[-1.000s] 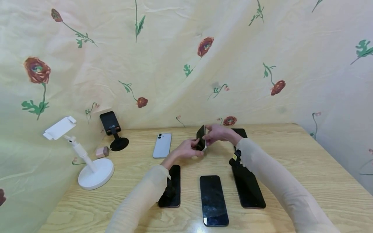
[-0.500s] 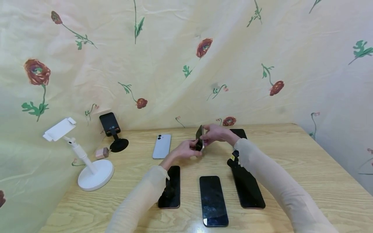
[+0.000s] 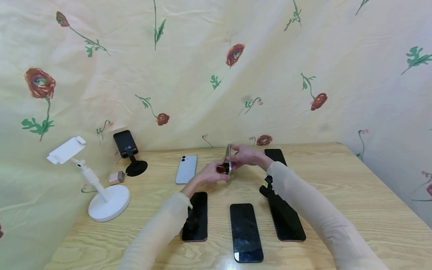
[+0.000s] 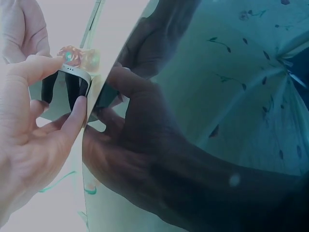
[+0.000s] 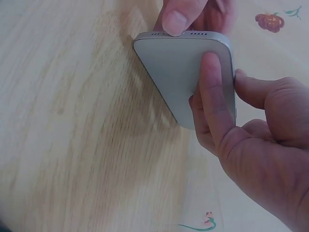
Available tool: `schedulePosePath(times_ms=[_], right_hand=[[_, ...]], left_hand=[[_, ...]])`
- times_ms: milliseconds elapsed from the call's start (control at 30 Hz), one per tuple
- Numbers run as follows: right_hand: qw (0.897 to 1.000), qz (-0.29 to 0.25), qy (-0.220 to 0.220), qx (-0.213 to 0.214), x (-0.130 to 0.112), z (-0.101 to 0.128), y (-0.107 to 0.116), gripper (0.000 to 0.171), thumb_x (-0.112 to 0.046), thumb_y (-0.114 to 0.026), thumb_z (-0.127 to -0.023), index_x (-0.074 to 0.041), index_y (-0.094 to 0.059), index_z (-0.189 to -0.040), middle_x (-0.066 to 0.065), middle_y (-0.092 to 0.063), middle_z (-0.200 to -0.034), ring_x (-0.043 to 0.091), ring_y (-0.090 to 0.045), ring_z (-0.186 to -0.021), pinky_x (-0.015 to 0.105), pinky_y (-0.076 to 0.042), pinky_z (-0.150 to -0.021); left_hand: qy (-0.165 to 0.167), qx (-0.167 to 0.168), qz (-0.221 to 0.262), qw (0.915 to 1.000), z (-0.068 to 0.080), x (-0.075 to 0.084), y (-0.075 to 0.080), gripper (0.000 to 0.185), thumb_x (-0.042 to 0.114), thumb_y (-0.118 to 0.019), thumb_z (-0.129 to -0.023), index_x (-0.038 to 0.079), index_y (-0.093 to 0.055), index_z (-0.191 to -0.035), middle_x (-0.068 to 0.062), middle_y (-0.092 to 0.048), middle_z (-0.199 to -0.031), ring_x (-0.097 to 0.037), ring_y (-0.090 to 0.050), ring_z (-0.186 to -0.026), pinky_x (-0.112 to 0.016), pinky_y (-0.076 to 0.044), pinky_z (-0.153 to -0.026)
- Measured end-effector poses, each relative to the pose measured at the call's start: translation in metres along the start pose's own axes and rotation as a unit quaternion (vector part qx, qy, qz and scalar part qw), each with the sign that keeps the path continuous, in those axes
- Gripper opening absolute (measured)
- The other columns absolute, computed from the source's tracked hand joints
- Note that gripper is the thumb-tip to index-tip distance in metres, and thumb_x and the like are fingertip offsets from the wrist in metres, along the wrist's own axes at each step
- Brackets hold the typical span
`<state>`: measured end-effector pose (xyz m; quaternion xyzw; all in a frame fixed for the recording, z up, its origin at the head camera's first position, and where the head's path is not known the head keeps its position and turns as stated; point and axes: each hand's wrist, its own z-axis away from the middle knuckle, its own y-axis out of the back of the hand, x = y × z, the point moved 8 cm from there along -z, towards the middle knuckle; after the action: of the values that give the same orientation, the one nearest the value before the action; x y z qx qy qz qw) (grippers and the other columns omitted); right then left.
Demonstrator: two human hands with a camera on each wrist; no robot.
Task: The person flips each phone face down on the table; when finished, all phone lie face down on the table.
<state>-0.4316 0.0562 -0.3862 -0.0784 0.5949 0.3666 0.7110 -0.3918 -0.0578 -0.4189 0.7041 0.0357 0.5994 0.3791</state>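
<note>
Both hands hold one silver phone (image 3: 228,159) upright on its edge above the middle of the wooden table (image 3: 354,195). My left hand (image 3: 218,171) pinches its lower end, thumb on the speaker edge. My right hand (image 3: 237,156) grips its side, fingers curled over the silver back (image 5: 186,72). The left wrist view shows the phone's dark glossy screen (image 4: 203,125) mirroring a hand, with my left hand's fingers (image 4: 72,116) at its end. In the right wrist view my right hand's fingers (image 5: 212,101) lie across the back.
Three dark phones lie face up in a front row (image 3: 195,216) (image 3: 245,232) (image 3: 286,217). A white phone (image 3: 186,168) lies face down behind, a black one (image 3: 275,155) at the back. A white stand (image 3: 104,195), black stand (image 3: 129,153) and small pink charger (image 3: 117,176) stand left.
The held phone has turned from showing its dark screen at a slant to standing edge-on. Both hands have drifted slightly left with it.
</note>
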Motion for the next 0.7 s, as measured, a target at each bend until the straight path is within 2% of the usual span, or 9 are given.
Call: schedulePosePath(times_ms=[233, 467, 700], right_hand=[[1.0, -0.001, 0.003, 0.009, 0.0025, 0.0005, -0.001, 0.078, -0.008, -0.053, -0.104, -0.003, 0.003, -0.159, 0.028, -0.065, -0.113, 0.027, -0.07, -0.087, 0.037, -0.057, -0.08], [1.0, -0.012, 0.006, 0.006, 0.0013, 0.0037, -0.005, 0.077, -0.008, -0.051, -0.105, -0.004, 0.004, -0.159, 0.032, -0.061, -0.121, 0.029, -0.07, -0.091, 0.044, -0.055, -0.086], [1.0, -0.016, 0.0, 0.002, 0.0013, 0.0037, -0.0075, 0.077, -0.01, -0.05, -0.106, -0.005, 0.004, -0.16, 0.031, -0.062, -0.12, 0.033, -0.07, -0.096, 0.044, -0.055, -0.085]], left_hand=[[-0.025, -0.003, 0.007, 0.9997, -0.0015, 0.0017, -0.0011, 0.082, 0.015, -0.071, -0.09, 0.006, -0.026, -0.158, -0.021, -0.055, -0.138, -0.032, -0.056, -0.123, -0.039, -0.046, -0.101], [-0.026, -0.003, 0.019, 0.9995, 0.0007, 0.0028, -0.0003, 0.082, 0.012, -0.071, -0.089, 0.007, -0.027, -0.158, -0.023, -0.054, -0.139, -0.034, -0.053, -0.126, -0.042, -0.045, -0.102], [-0.031, -0.005, 0.033, 0.9989, 0.0013, 0.0036, -0.0004, 0.082, 0.007, -0.071, -0.088, 0.005, -0.027, -0.157, -0.023, -0.055, -0.138, -0.034, -0.053, -0.126, -0.04, -0.046, -0.101]])
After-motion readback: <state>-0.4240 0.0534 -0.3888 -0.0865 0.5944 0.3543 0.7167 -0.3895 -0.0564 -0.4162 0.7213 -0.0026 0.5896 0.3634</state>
